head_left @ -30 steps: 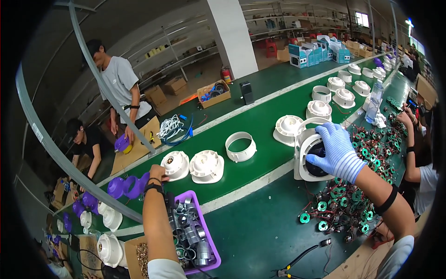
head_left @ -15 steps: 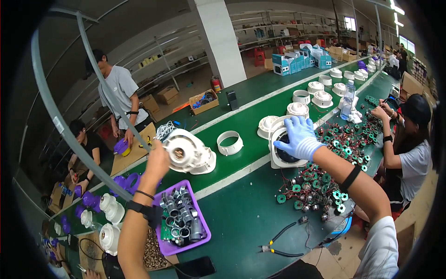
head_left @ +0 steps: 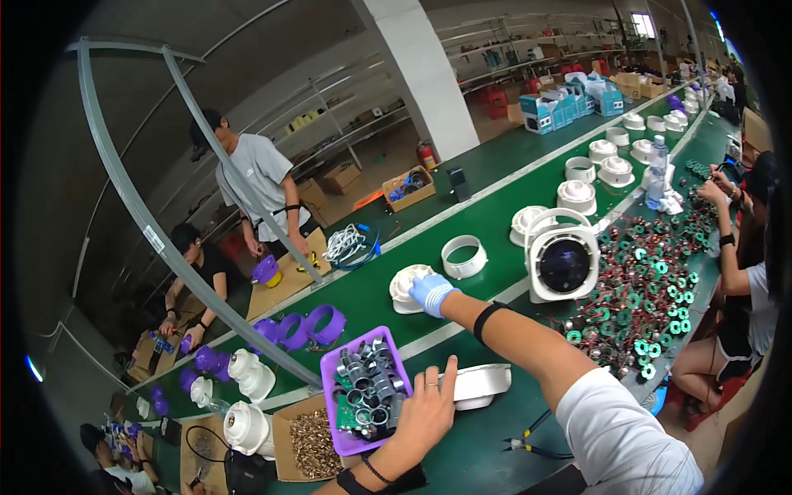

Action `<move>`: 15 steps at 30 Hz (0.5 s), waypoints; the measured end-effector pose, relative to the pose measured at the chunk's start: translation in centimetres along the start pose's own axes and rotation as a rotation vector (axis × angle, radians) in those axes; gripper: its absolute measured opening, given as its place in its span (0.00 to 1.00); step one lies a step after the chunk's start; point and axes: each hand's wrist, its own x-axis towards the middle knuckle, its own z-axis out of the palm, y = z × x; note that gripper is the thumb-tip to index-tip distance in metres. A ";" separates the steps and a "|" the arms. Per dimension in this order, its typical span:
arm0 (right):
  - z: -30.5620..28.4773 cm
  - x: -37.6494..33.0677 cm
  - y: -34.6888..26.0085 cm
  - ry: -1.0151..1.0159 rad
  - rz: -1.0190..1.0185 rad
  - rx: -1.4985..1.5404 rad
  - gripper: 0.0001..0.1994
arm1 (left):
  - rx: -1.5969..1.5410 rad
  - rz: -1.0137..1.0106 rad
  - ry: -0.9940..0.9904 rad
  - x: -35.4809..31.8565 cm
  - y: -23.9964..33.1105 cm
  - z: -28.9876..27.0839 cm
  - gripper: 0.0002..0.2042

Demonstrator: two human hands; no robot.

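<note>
We have our right hand [head_left: 431,294], in a blue-and-white striped glove, on a white domed housing [head_left: 407,289] that sits on the green belt [head_left: 505,262]; the gloved fingers bend over its near right side, though we cannot tell whether they clamp it. Our bare left hand [head_left: 422,411], a ring on one finger, is lower down over the green workbench [head_left: 474,425], at the left end of a second white housing [head_left: 483,384] seen side-on. Its fingers lie close together, and we cannot tell how firmly they press on that piece, as the hand hides the contact. Just beside this hand, on our left, stands a purple tray [head_left: 400,361] of metal sleeves [head_left: 381,375] and green circuit boards [head_left: 348,407], next to a cardboard box of small brass-coloured parts [head_left: 312,445]. Past our gloved hand, a white collar ring [head_left: 464,269] rests on the belt, and farther right an upright white housing with a dark round face [head_left: 564,266] stands near the belt's edge. To its right spreads a heap of green ring-shaped boards with red wires [head_left: 631,297], a clear bottle [head_left: 657,177] standing beyond it. Pliers [head_left: 549,452] lie on the workbench, partly behind our right sleeve. Across the belt, a co-worker in a grey shirt [head_left: 260,173] stands near a purple-and-yellow part [head_left: 266,271].
</note>
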 end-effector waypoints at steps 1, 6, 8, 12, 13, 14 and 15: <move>2.1 1.3 0.8 -0.014 0.041 0.019 0.15 | -0.062 -0.024 -0.054 -0.2 -0.1 0.0 0.36; -0.4 4.9 0.6 -0.058 -0.122 0.029 0.12 | -0.045 -0.057 -0.074 -0.9 -1.0 0.1 0.37; -1.1 5.7 1.1 0.100 -0.080 0.158 0.12 | -0.037 -0.061 -0.077 -0.5 -0.7 0.1 0.37; -1.5 7.1 -1.2 0.047 -0.223 0.264 0.12 | -0.039 -0.059 -0.074 -0.4 -1.0 0.6 0.37; -1.5 6.6 -2.7 -0.045 -0.243 0.222 0.10 | -0.033 -0.061 -0.067 -0.5 -1.2 0.6 0.37; 0.4 6.2 -2.9 -0.068 -0.290 0.182 0.11 | -0.032 -0.050 -0.064 -0.5 -1.0 0.6 0.37; 1.7 5.3 -3.6 -0.113 -0.304 0.217 0.11 | -0.026 -0.053 -0.055 -0.7 -1.0 0.5 0.37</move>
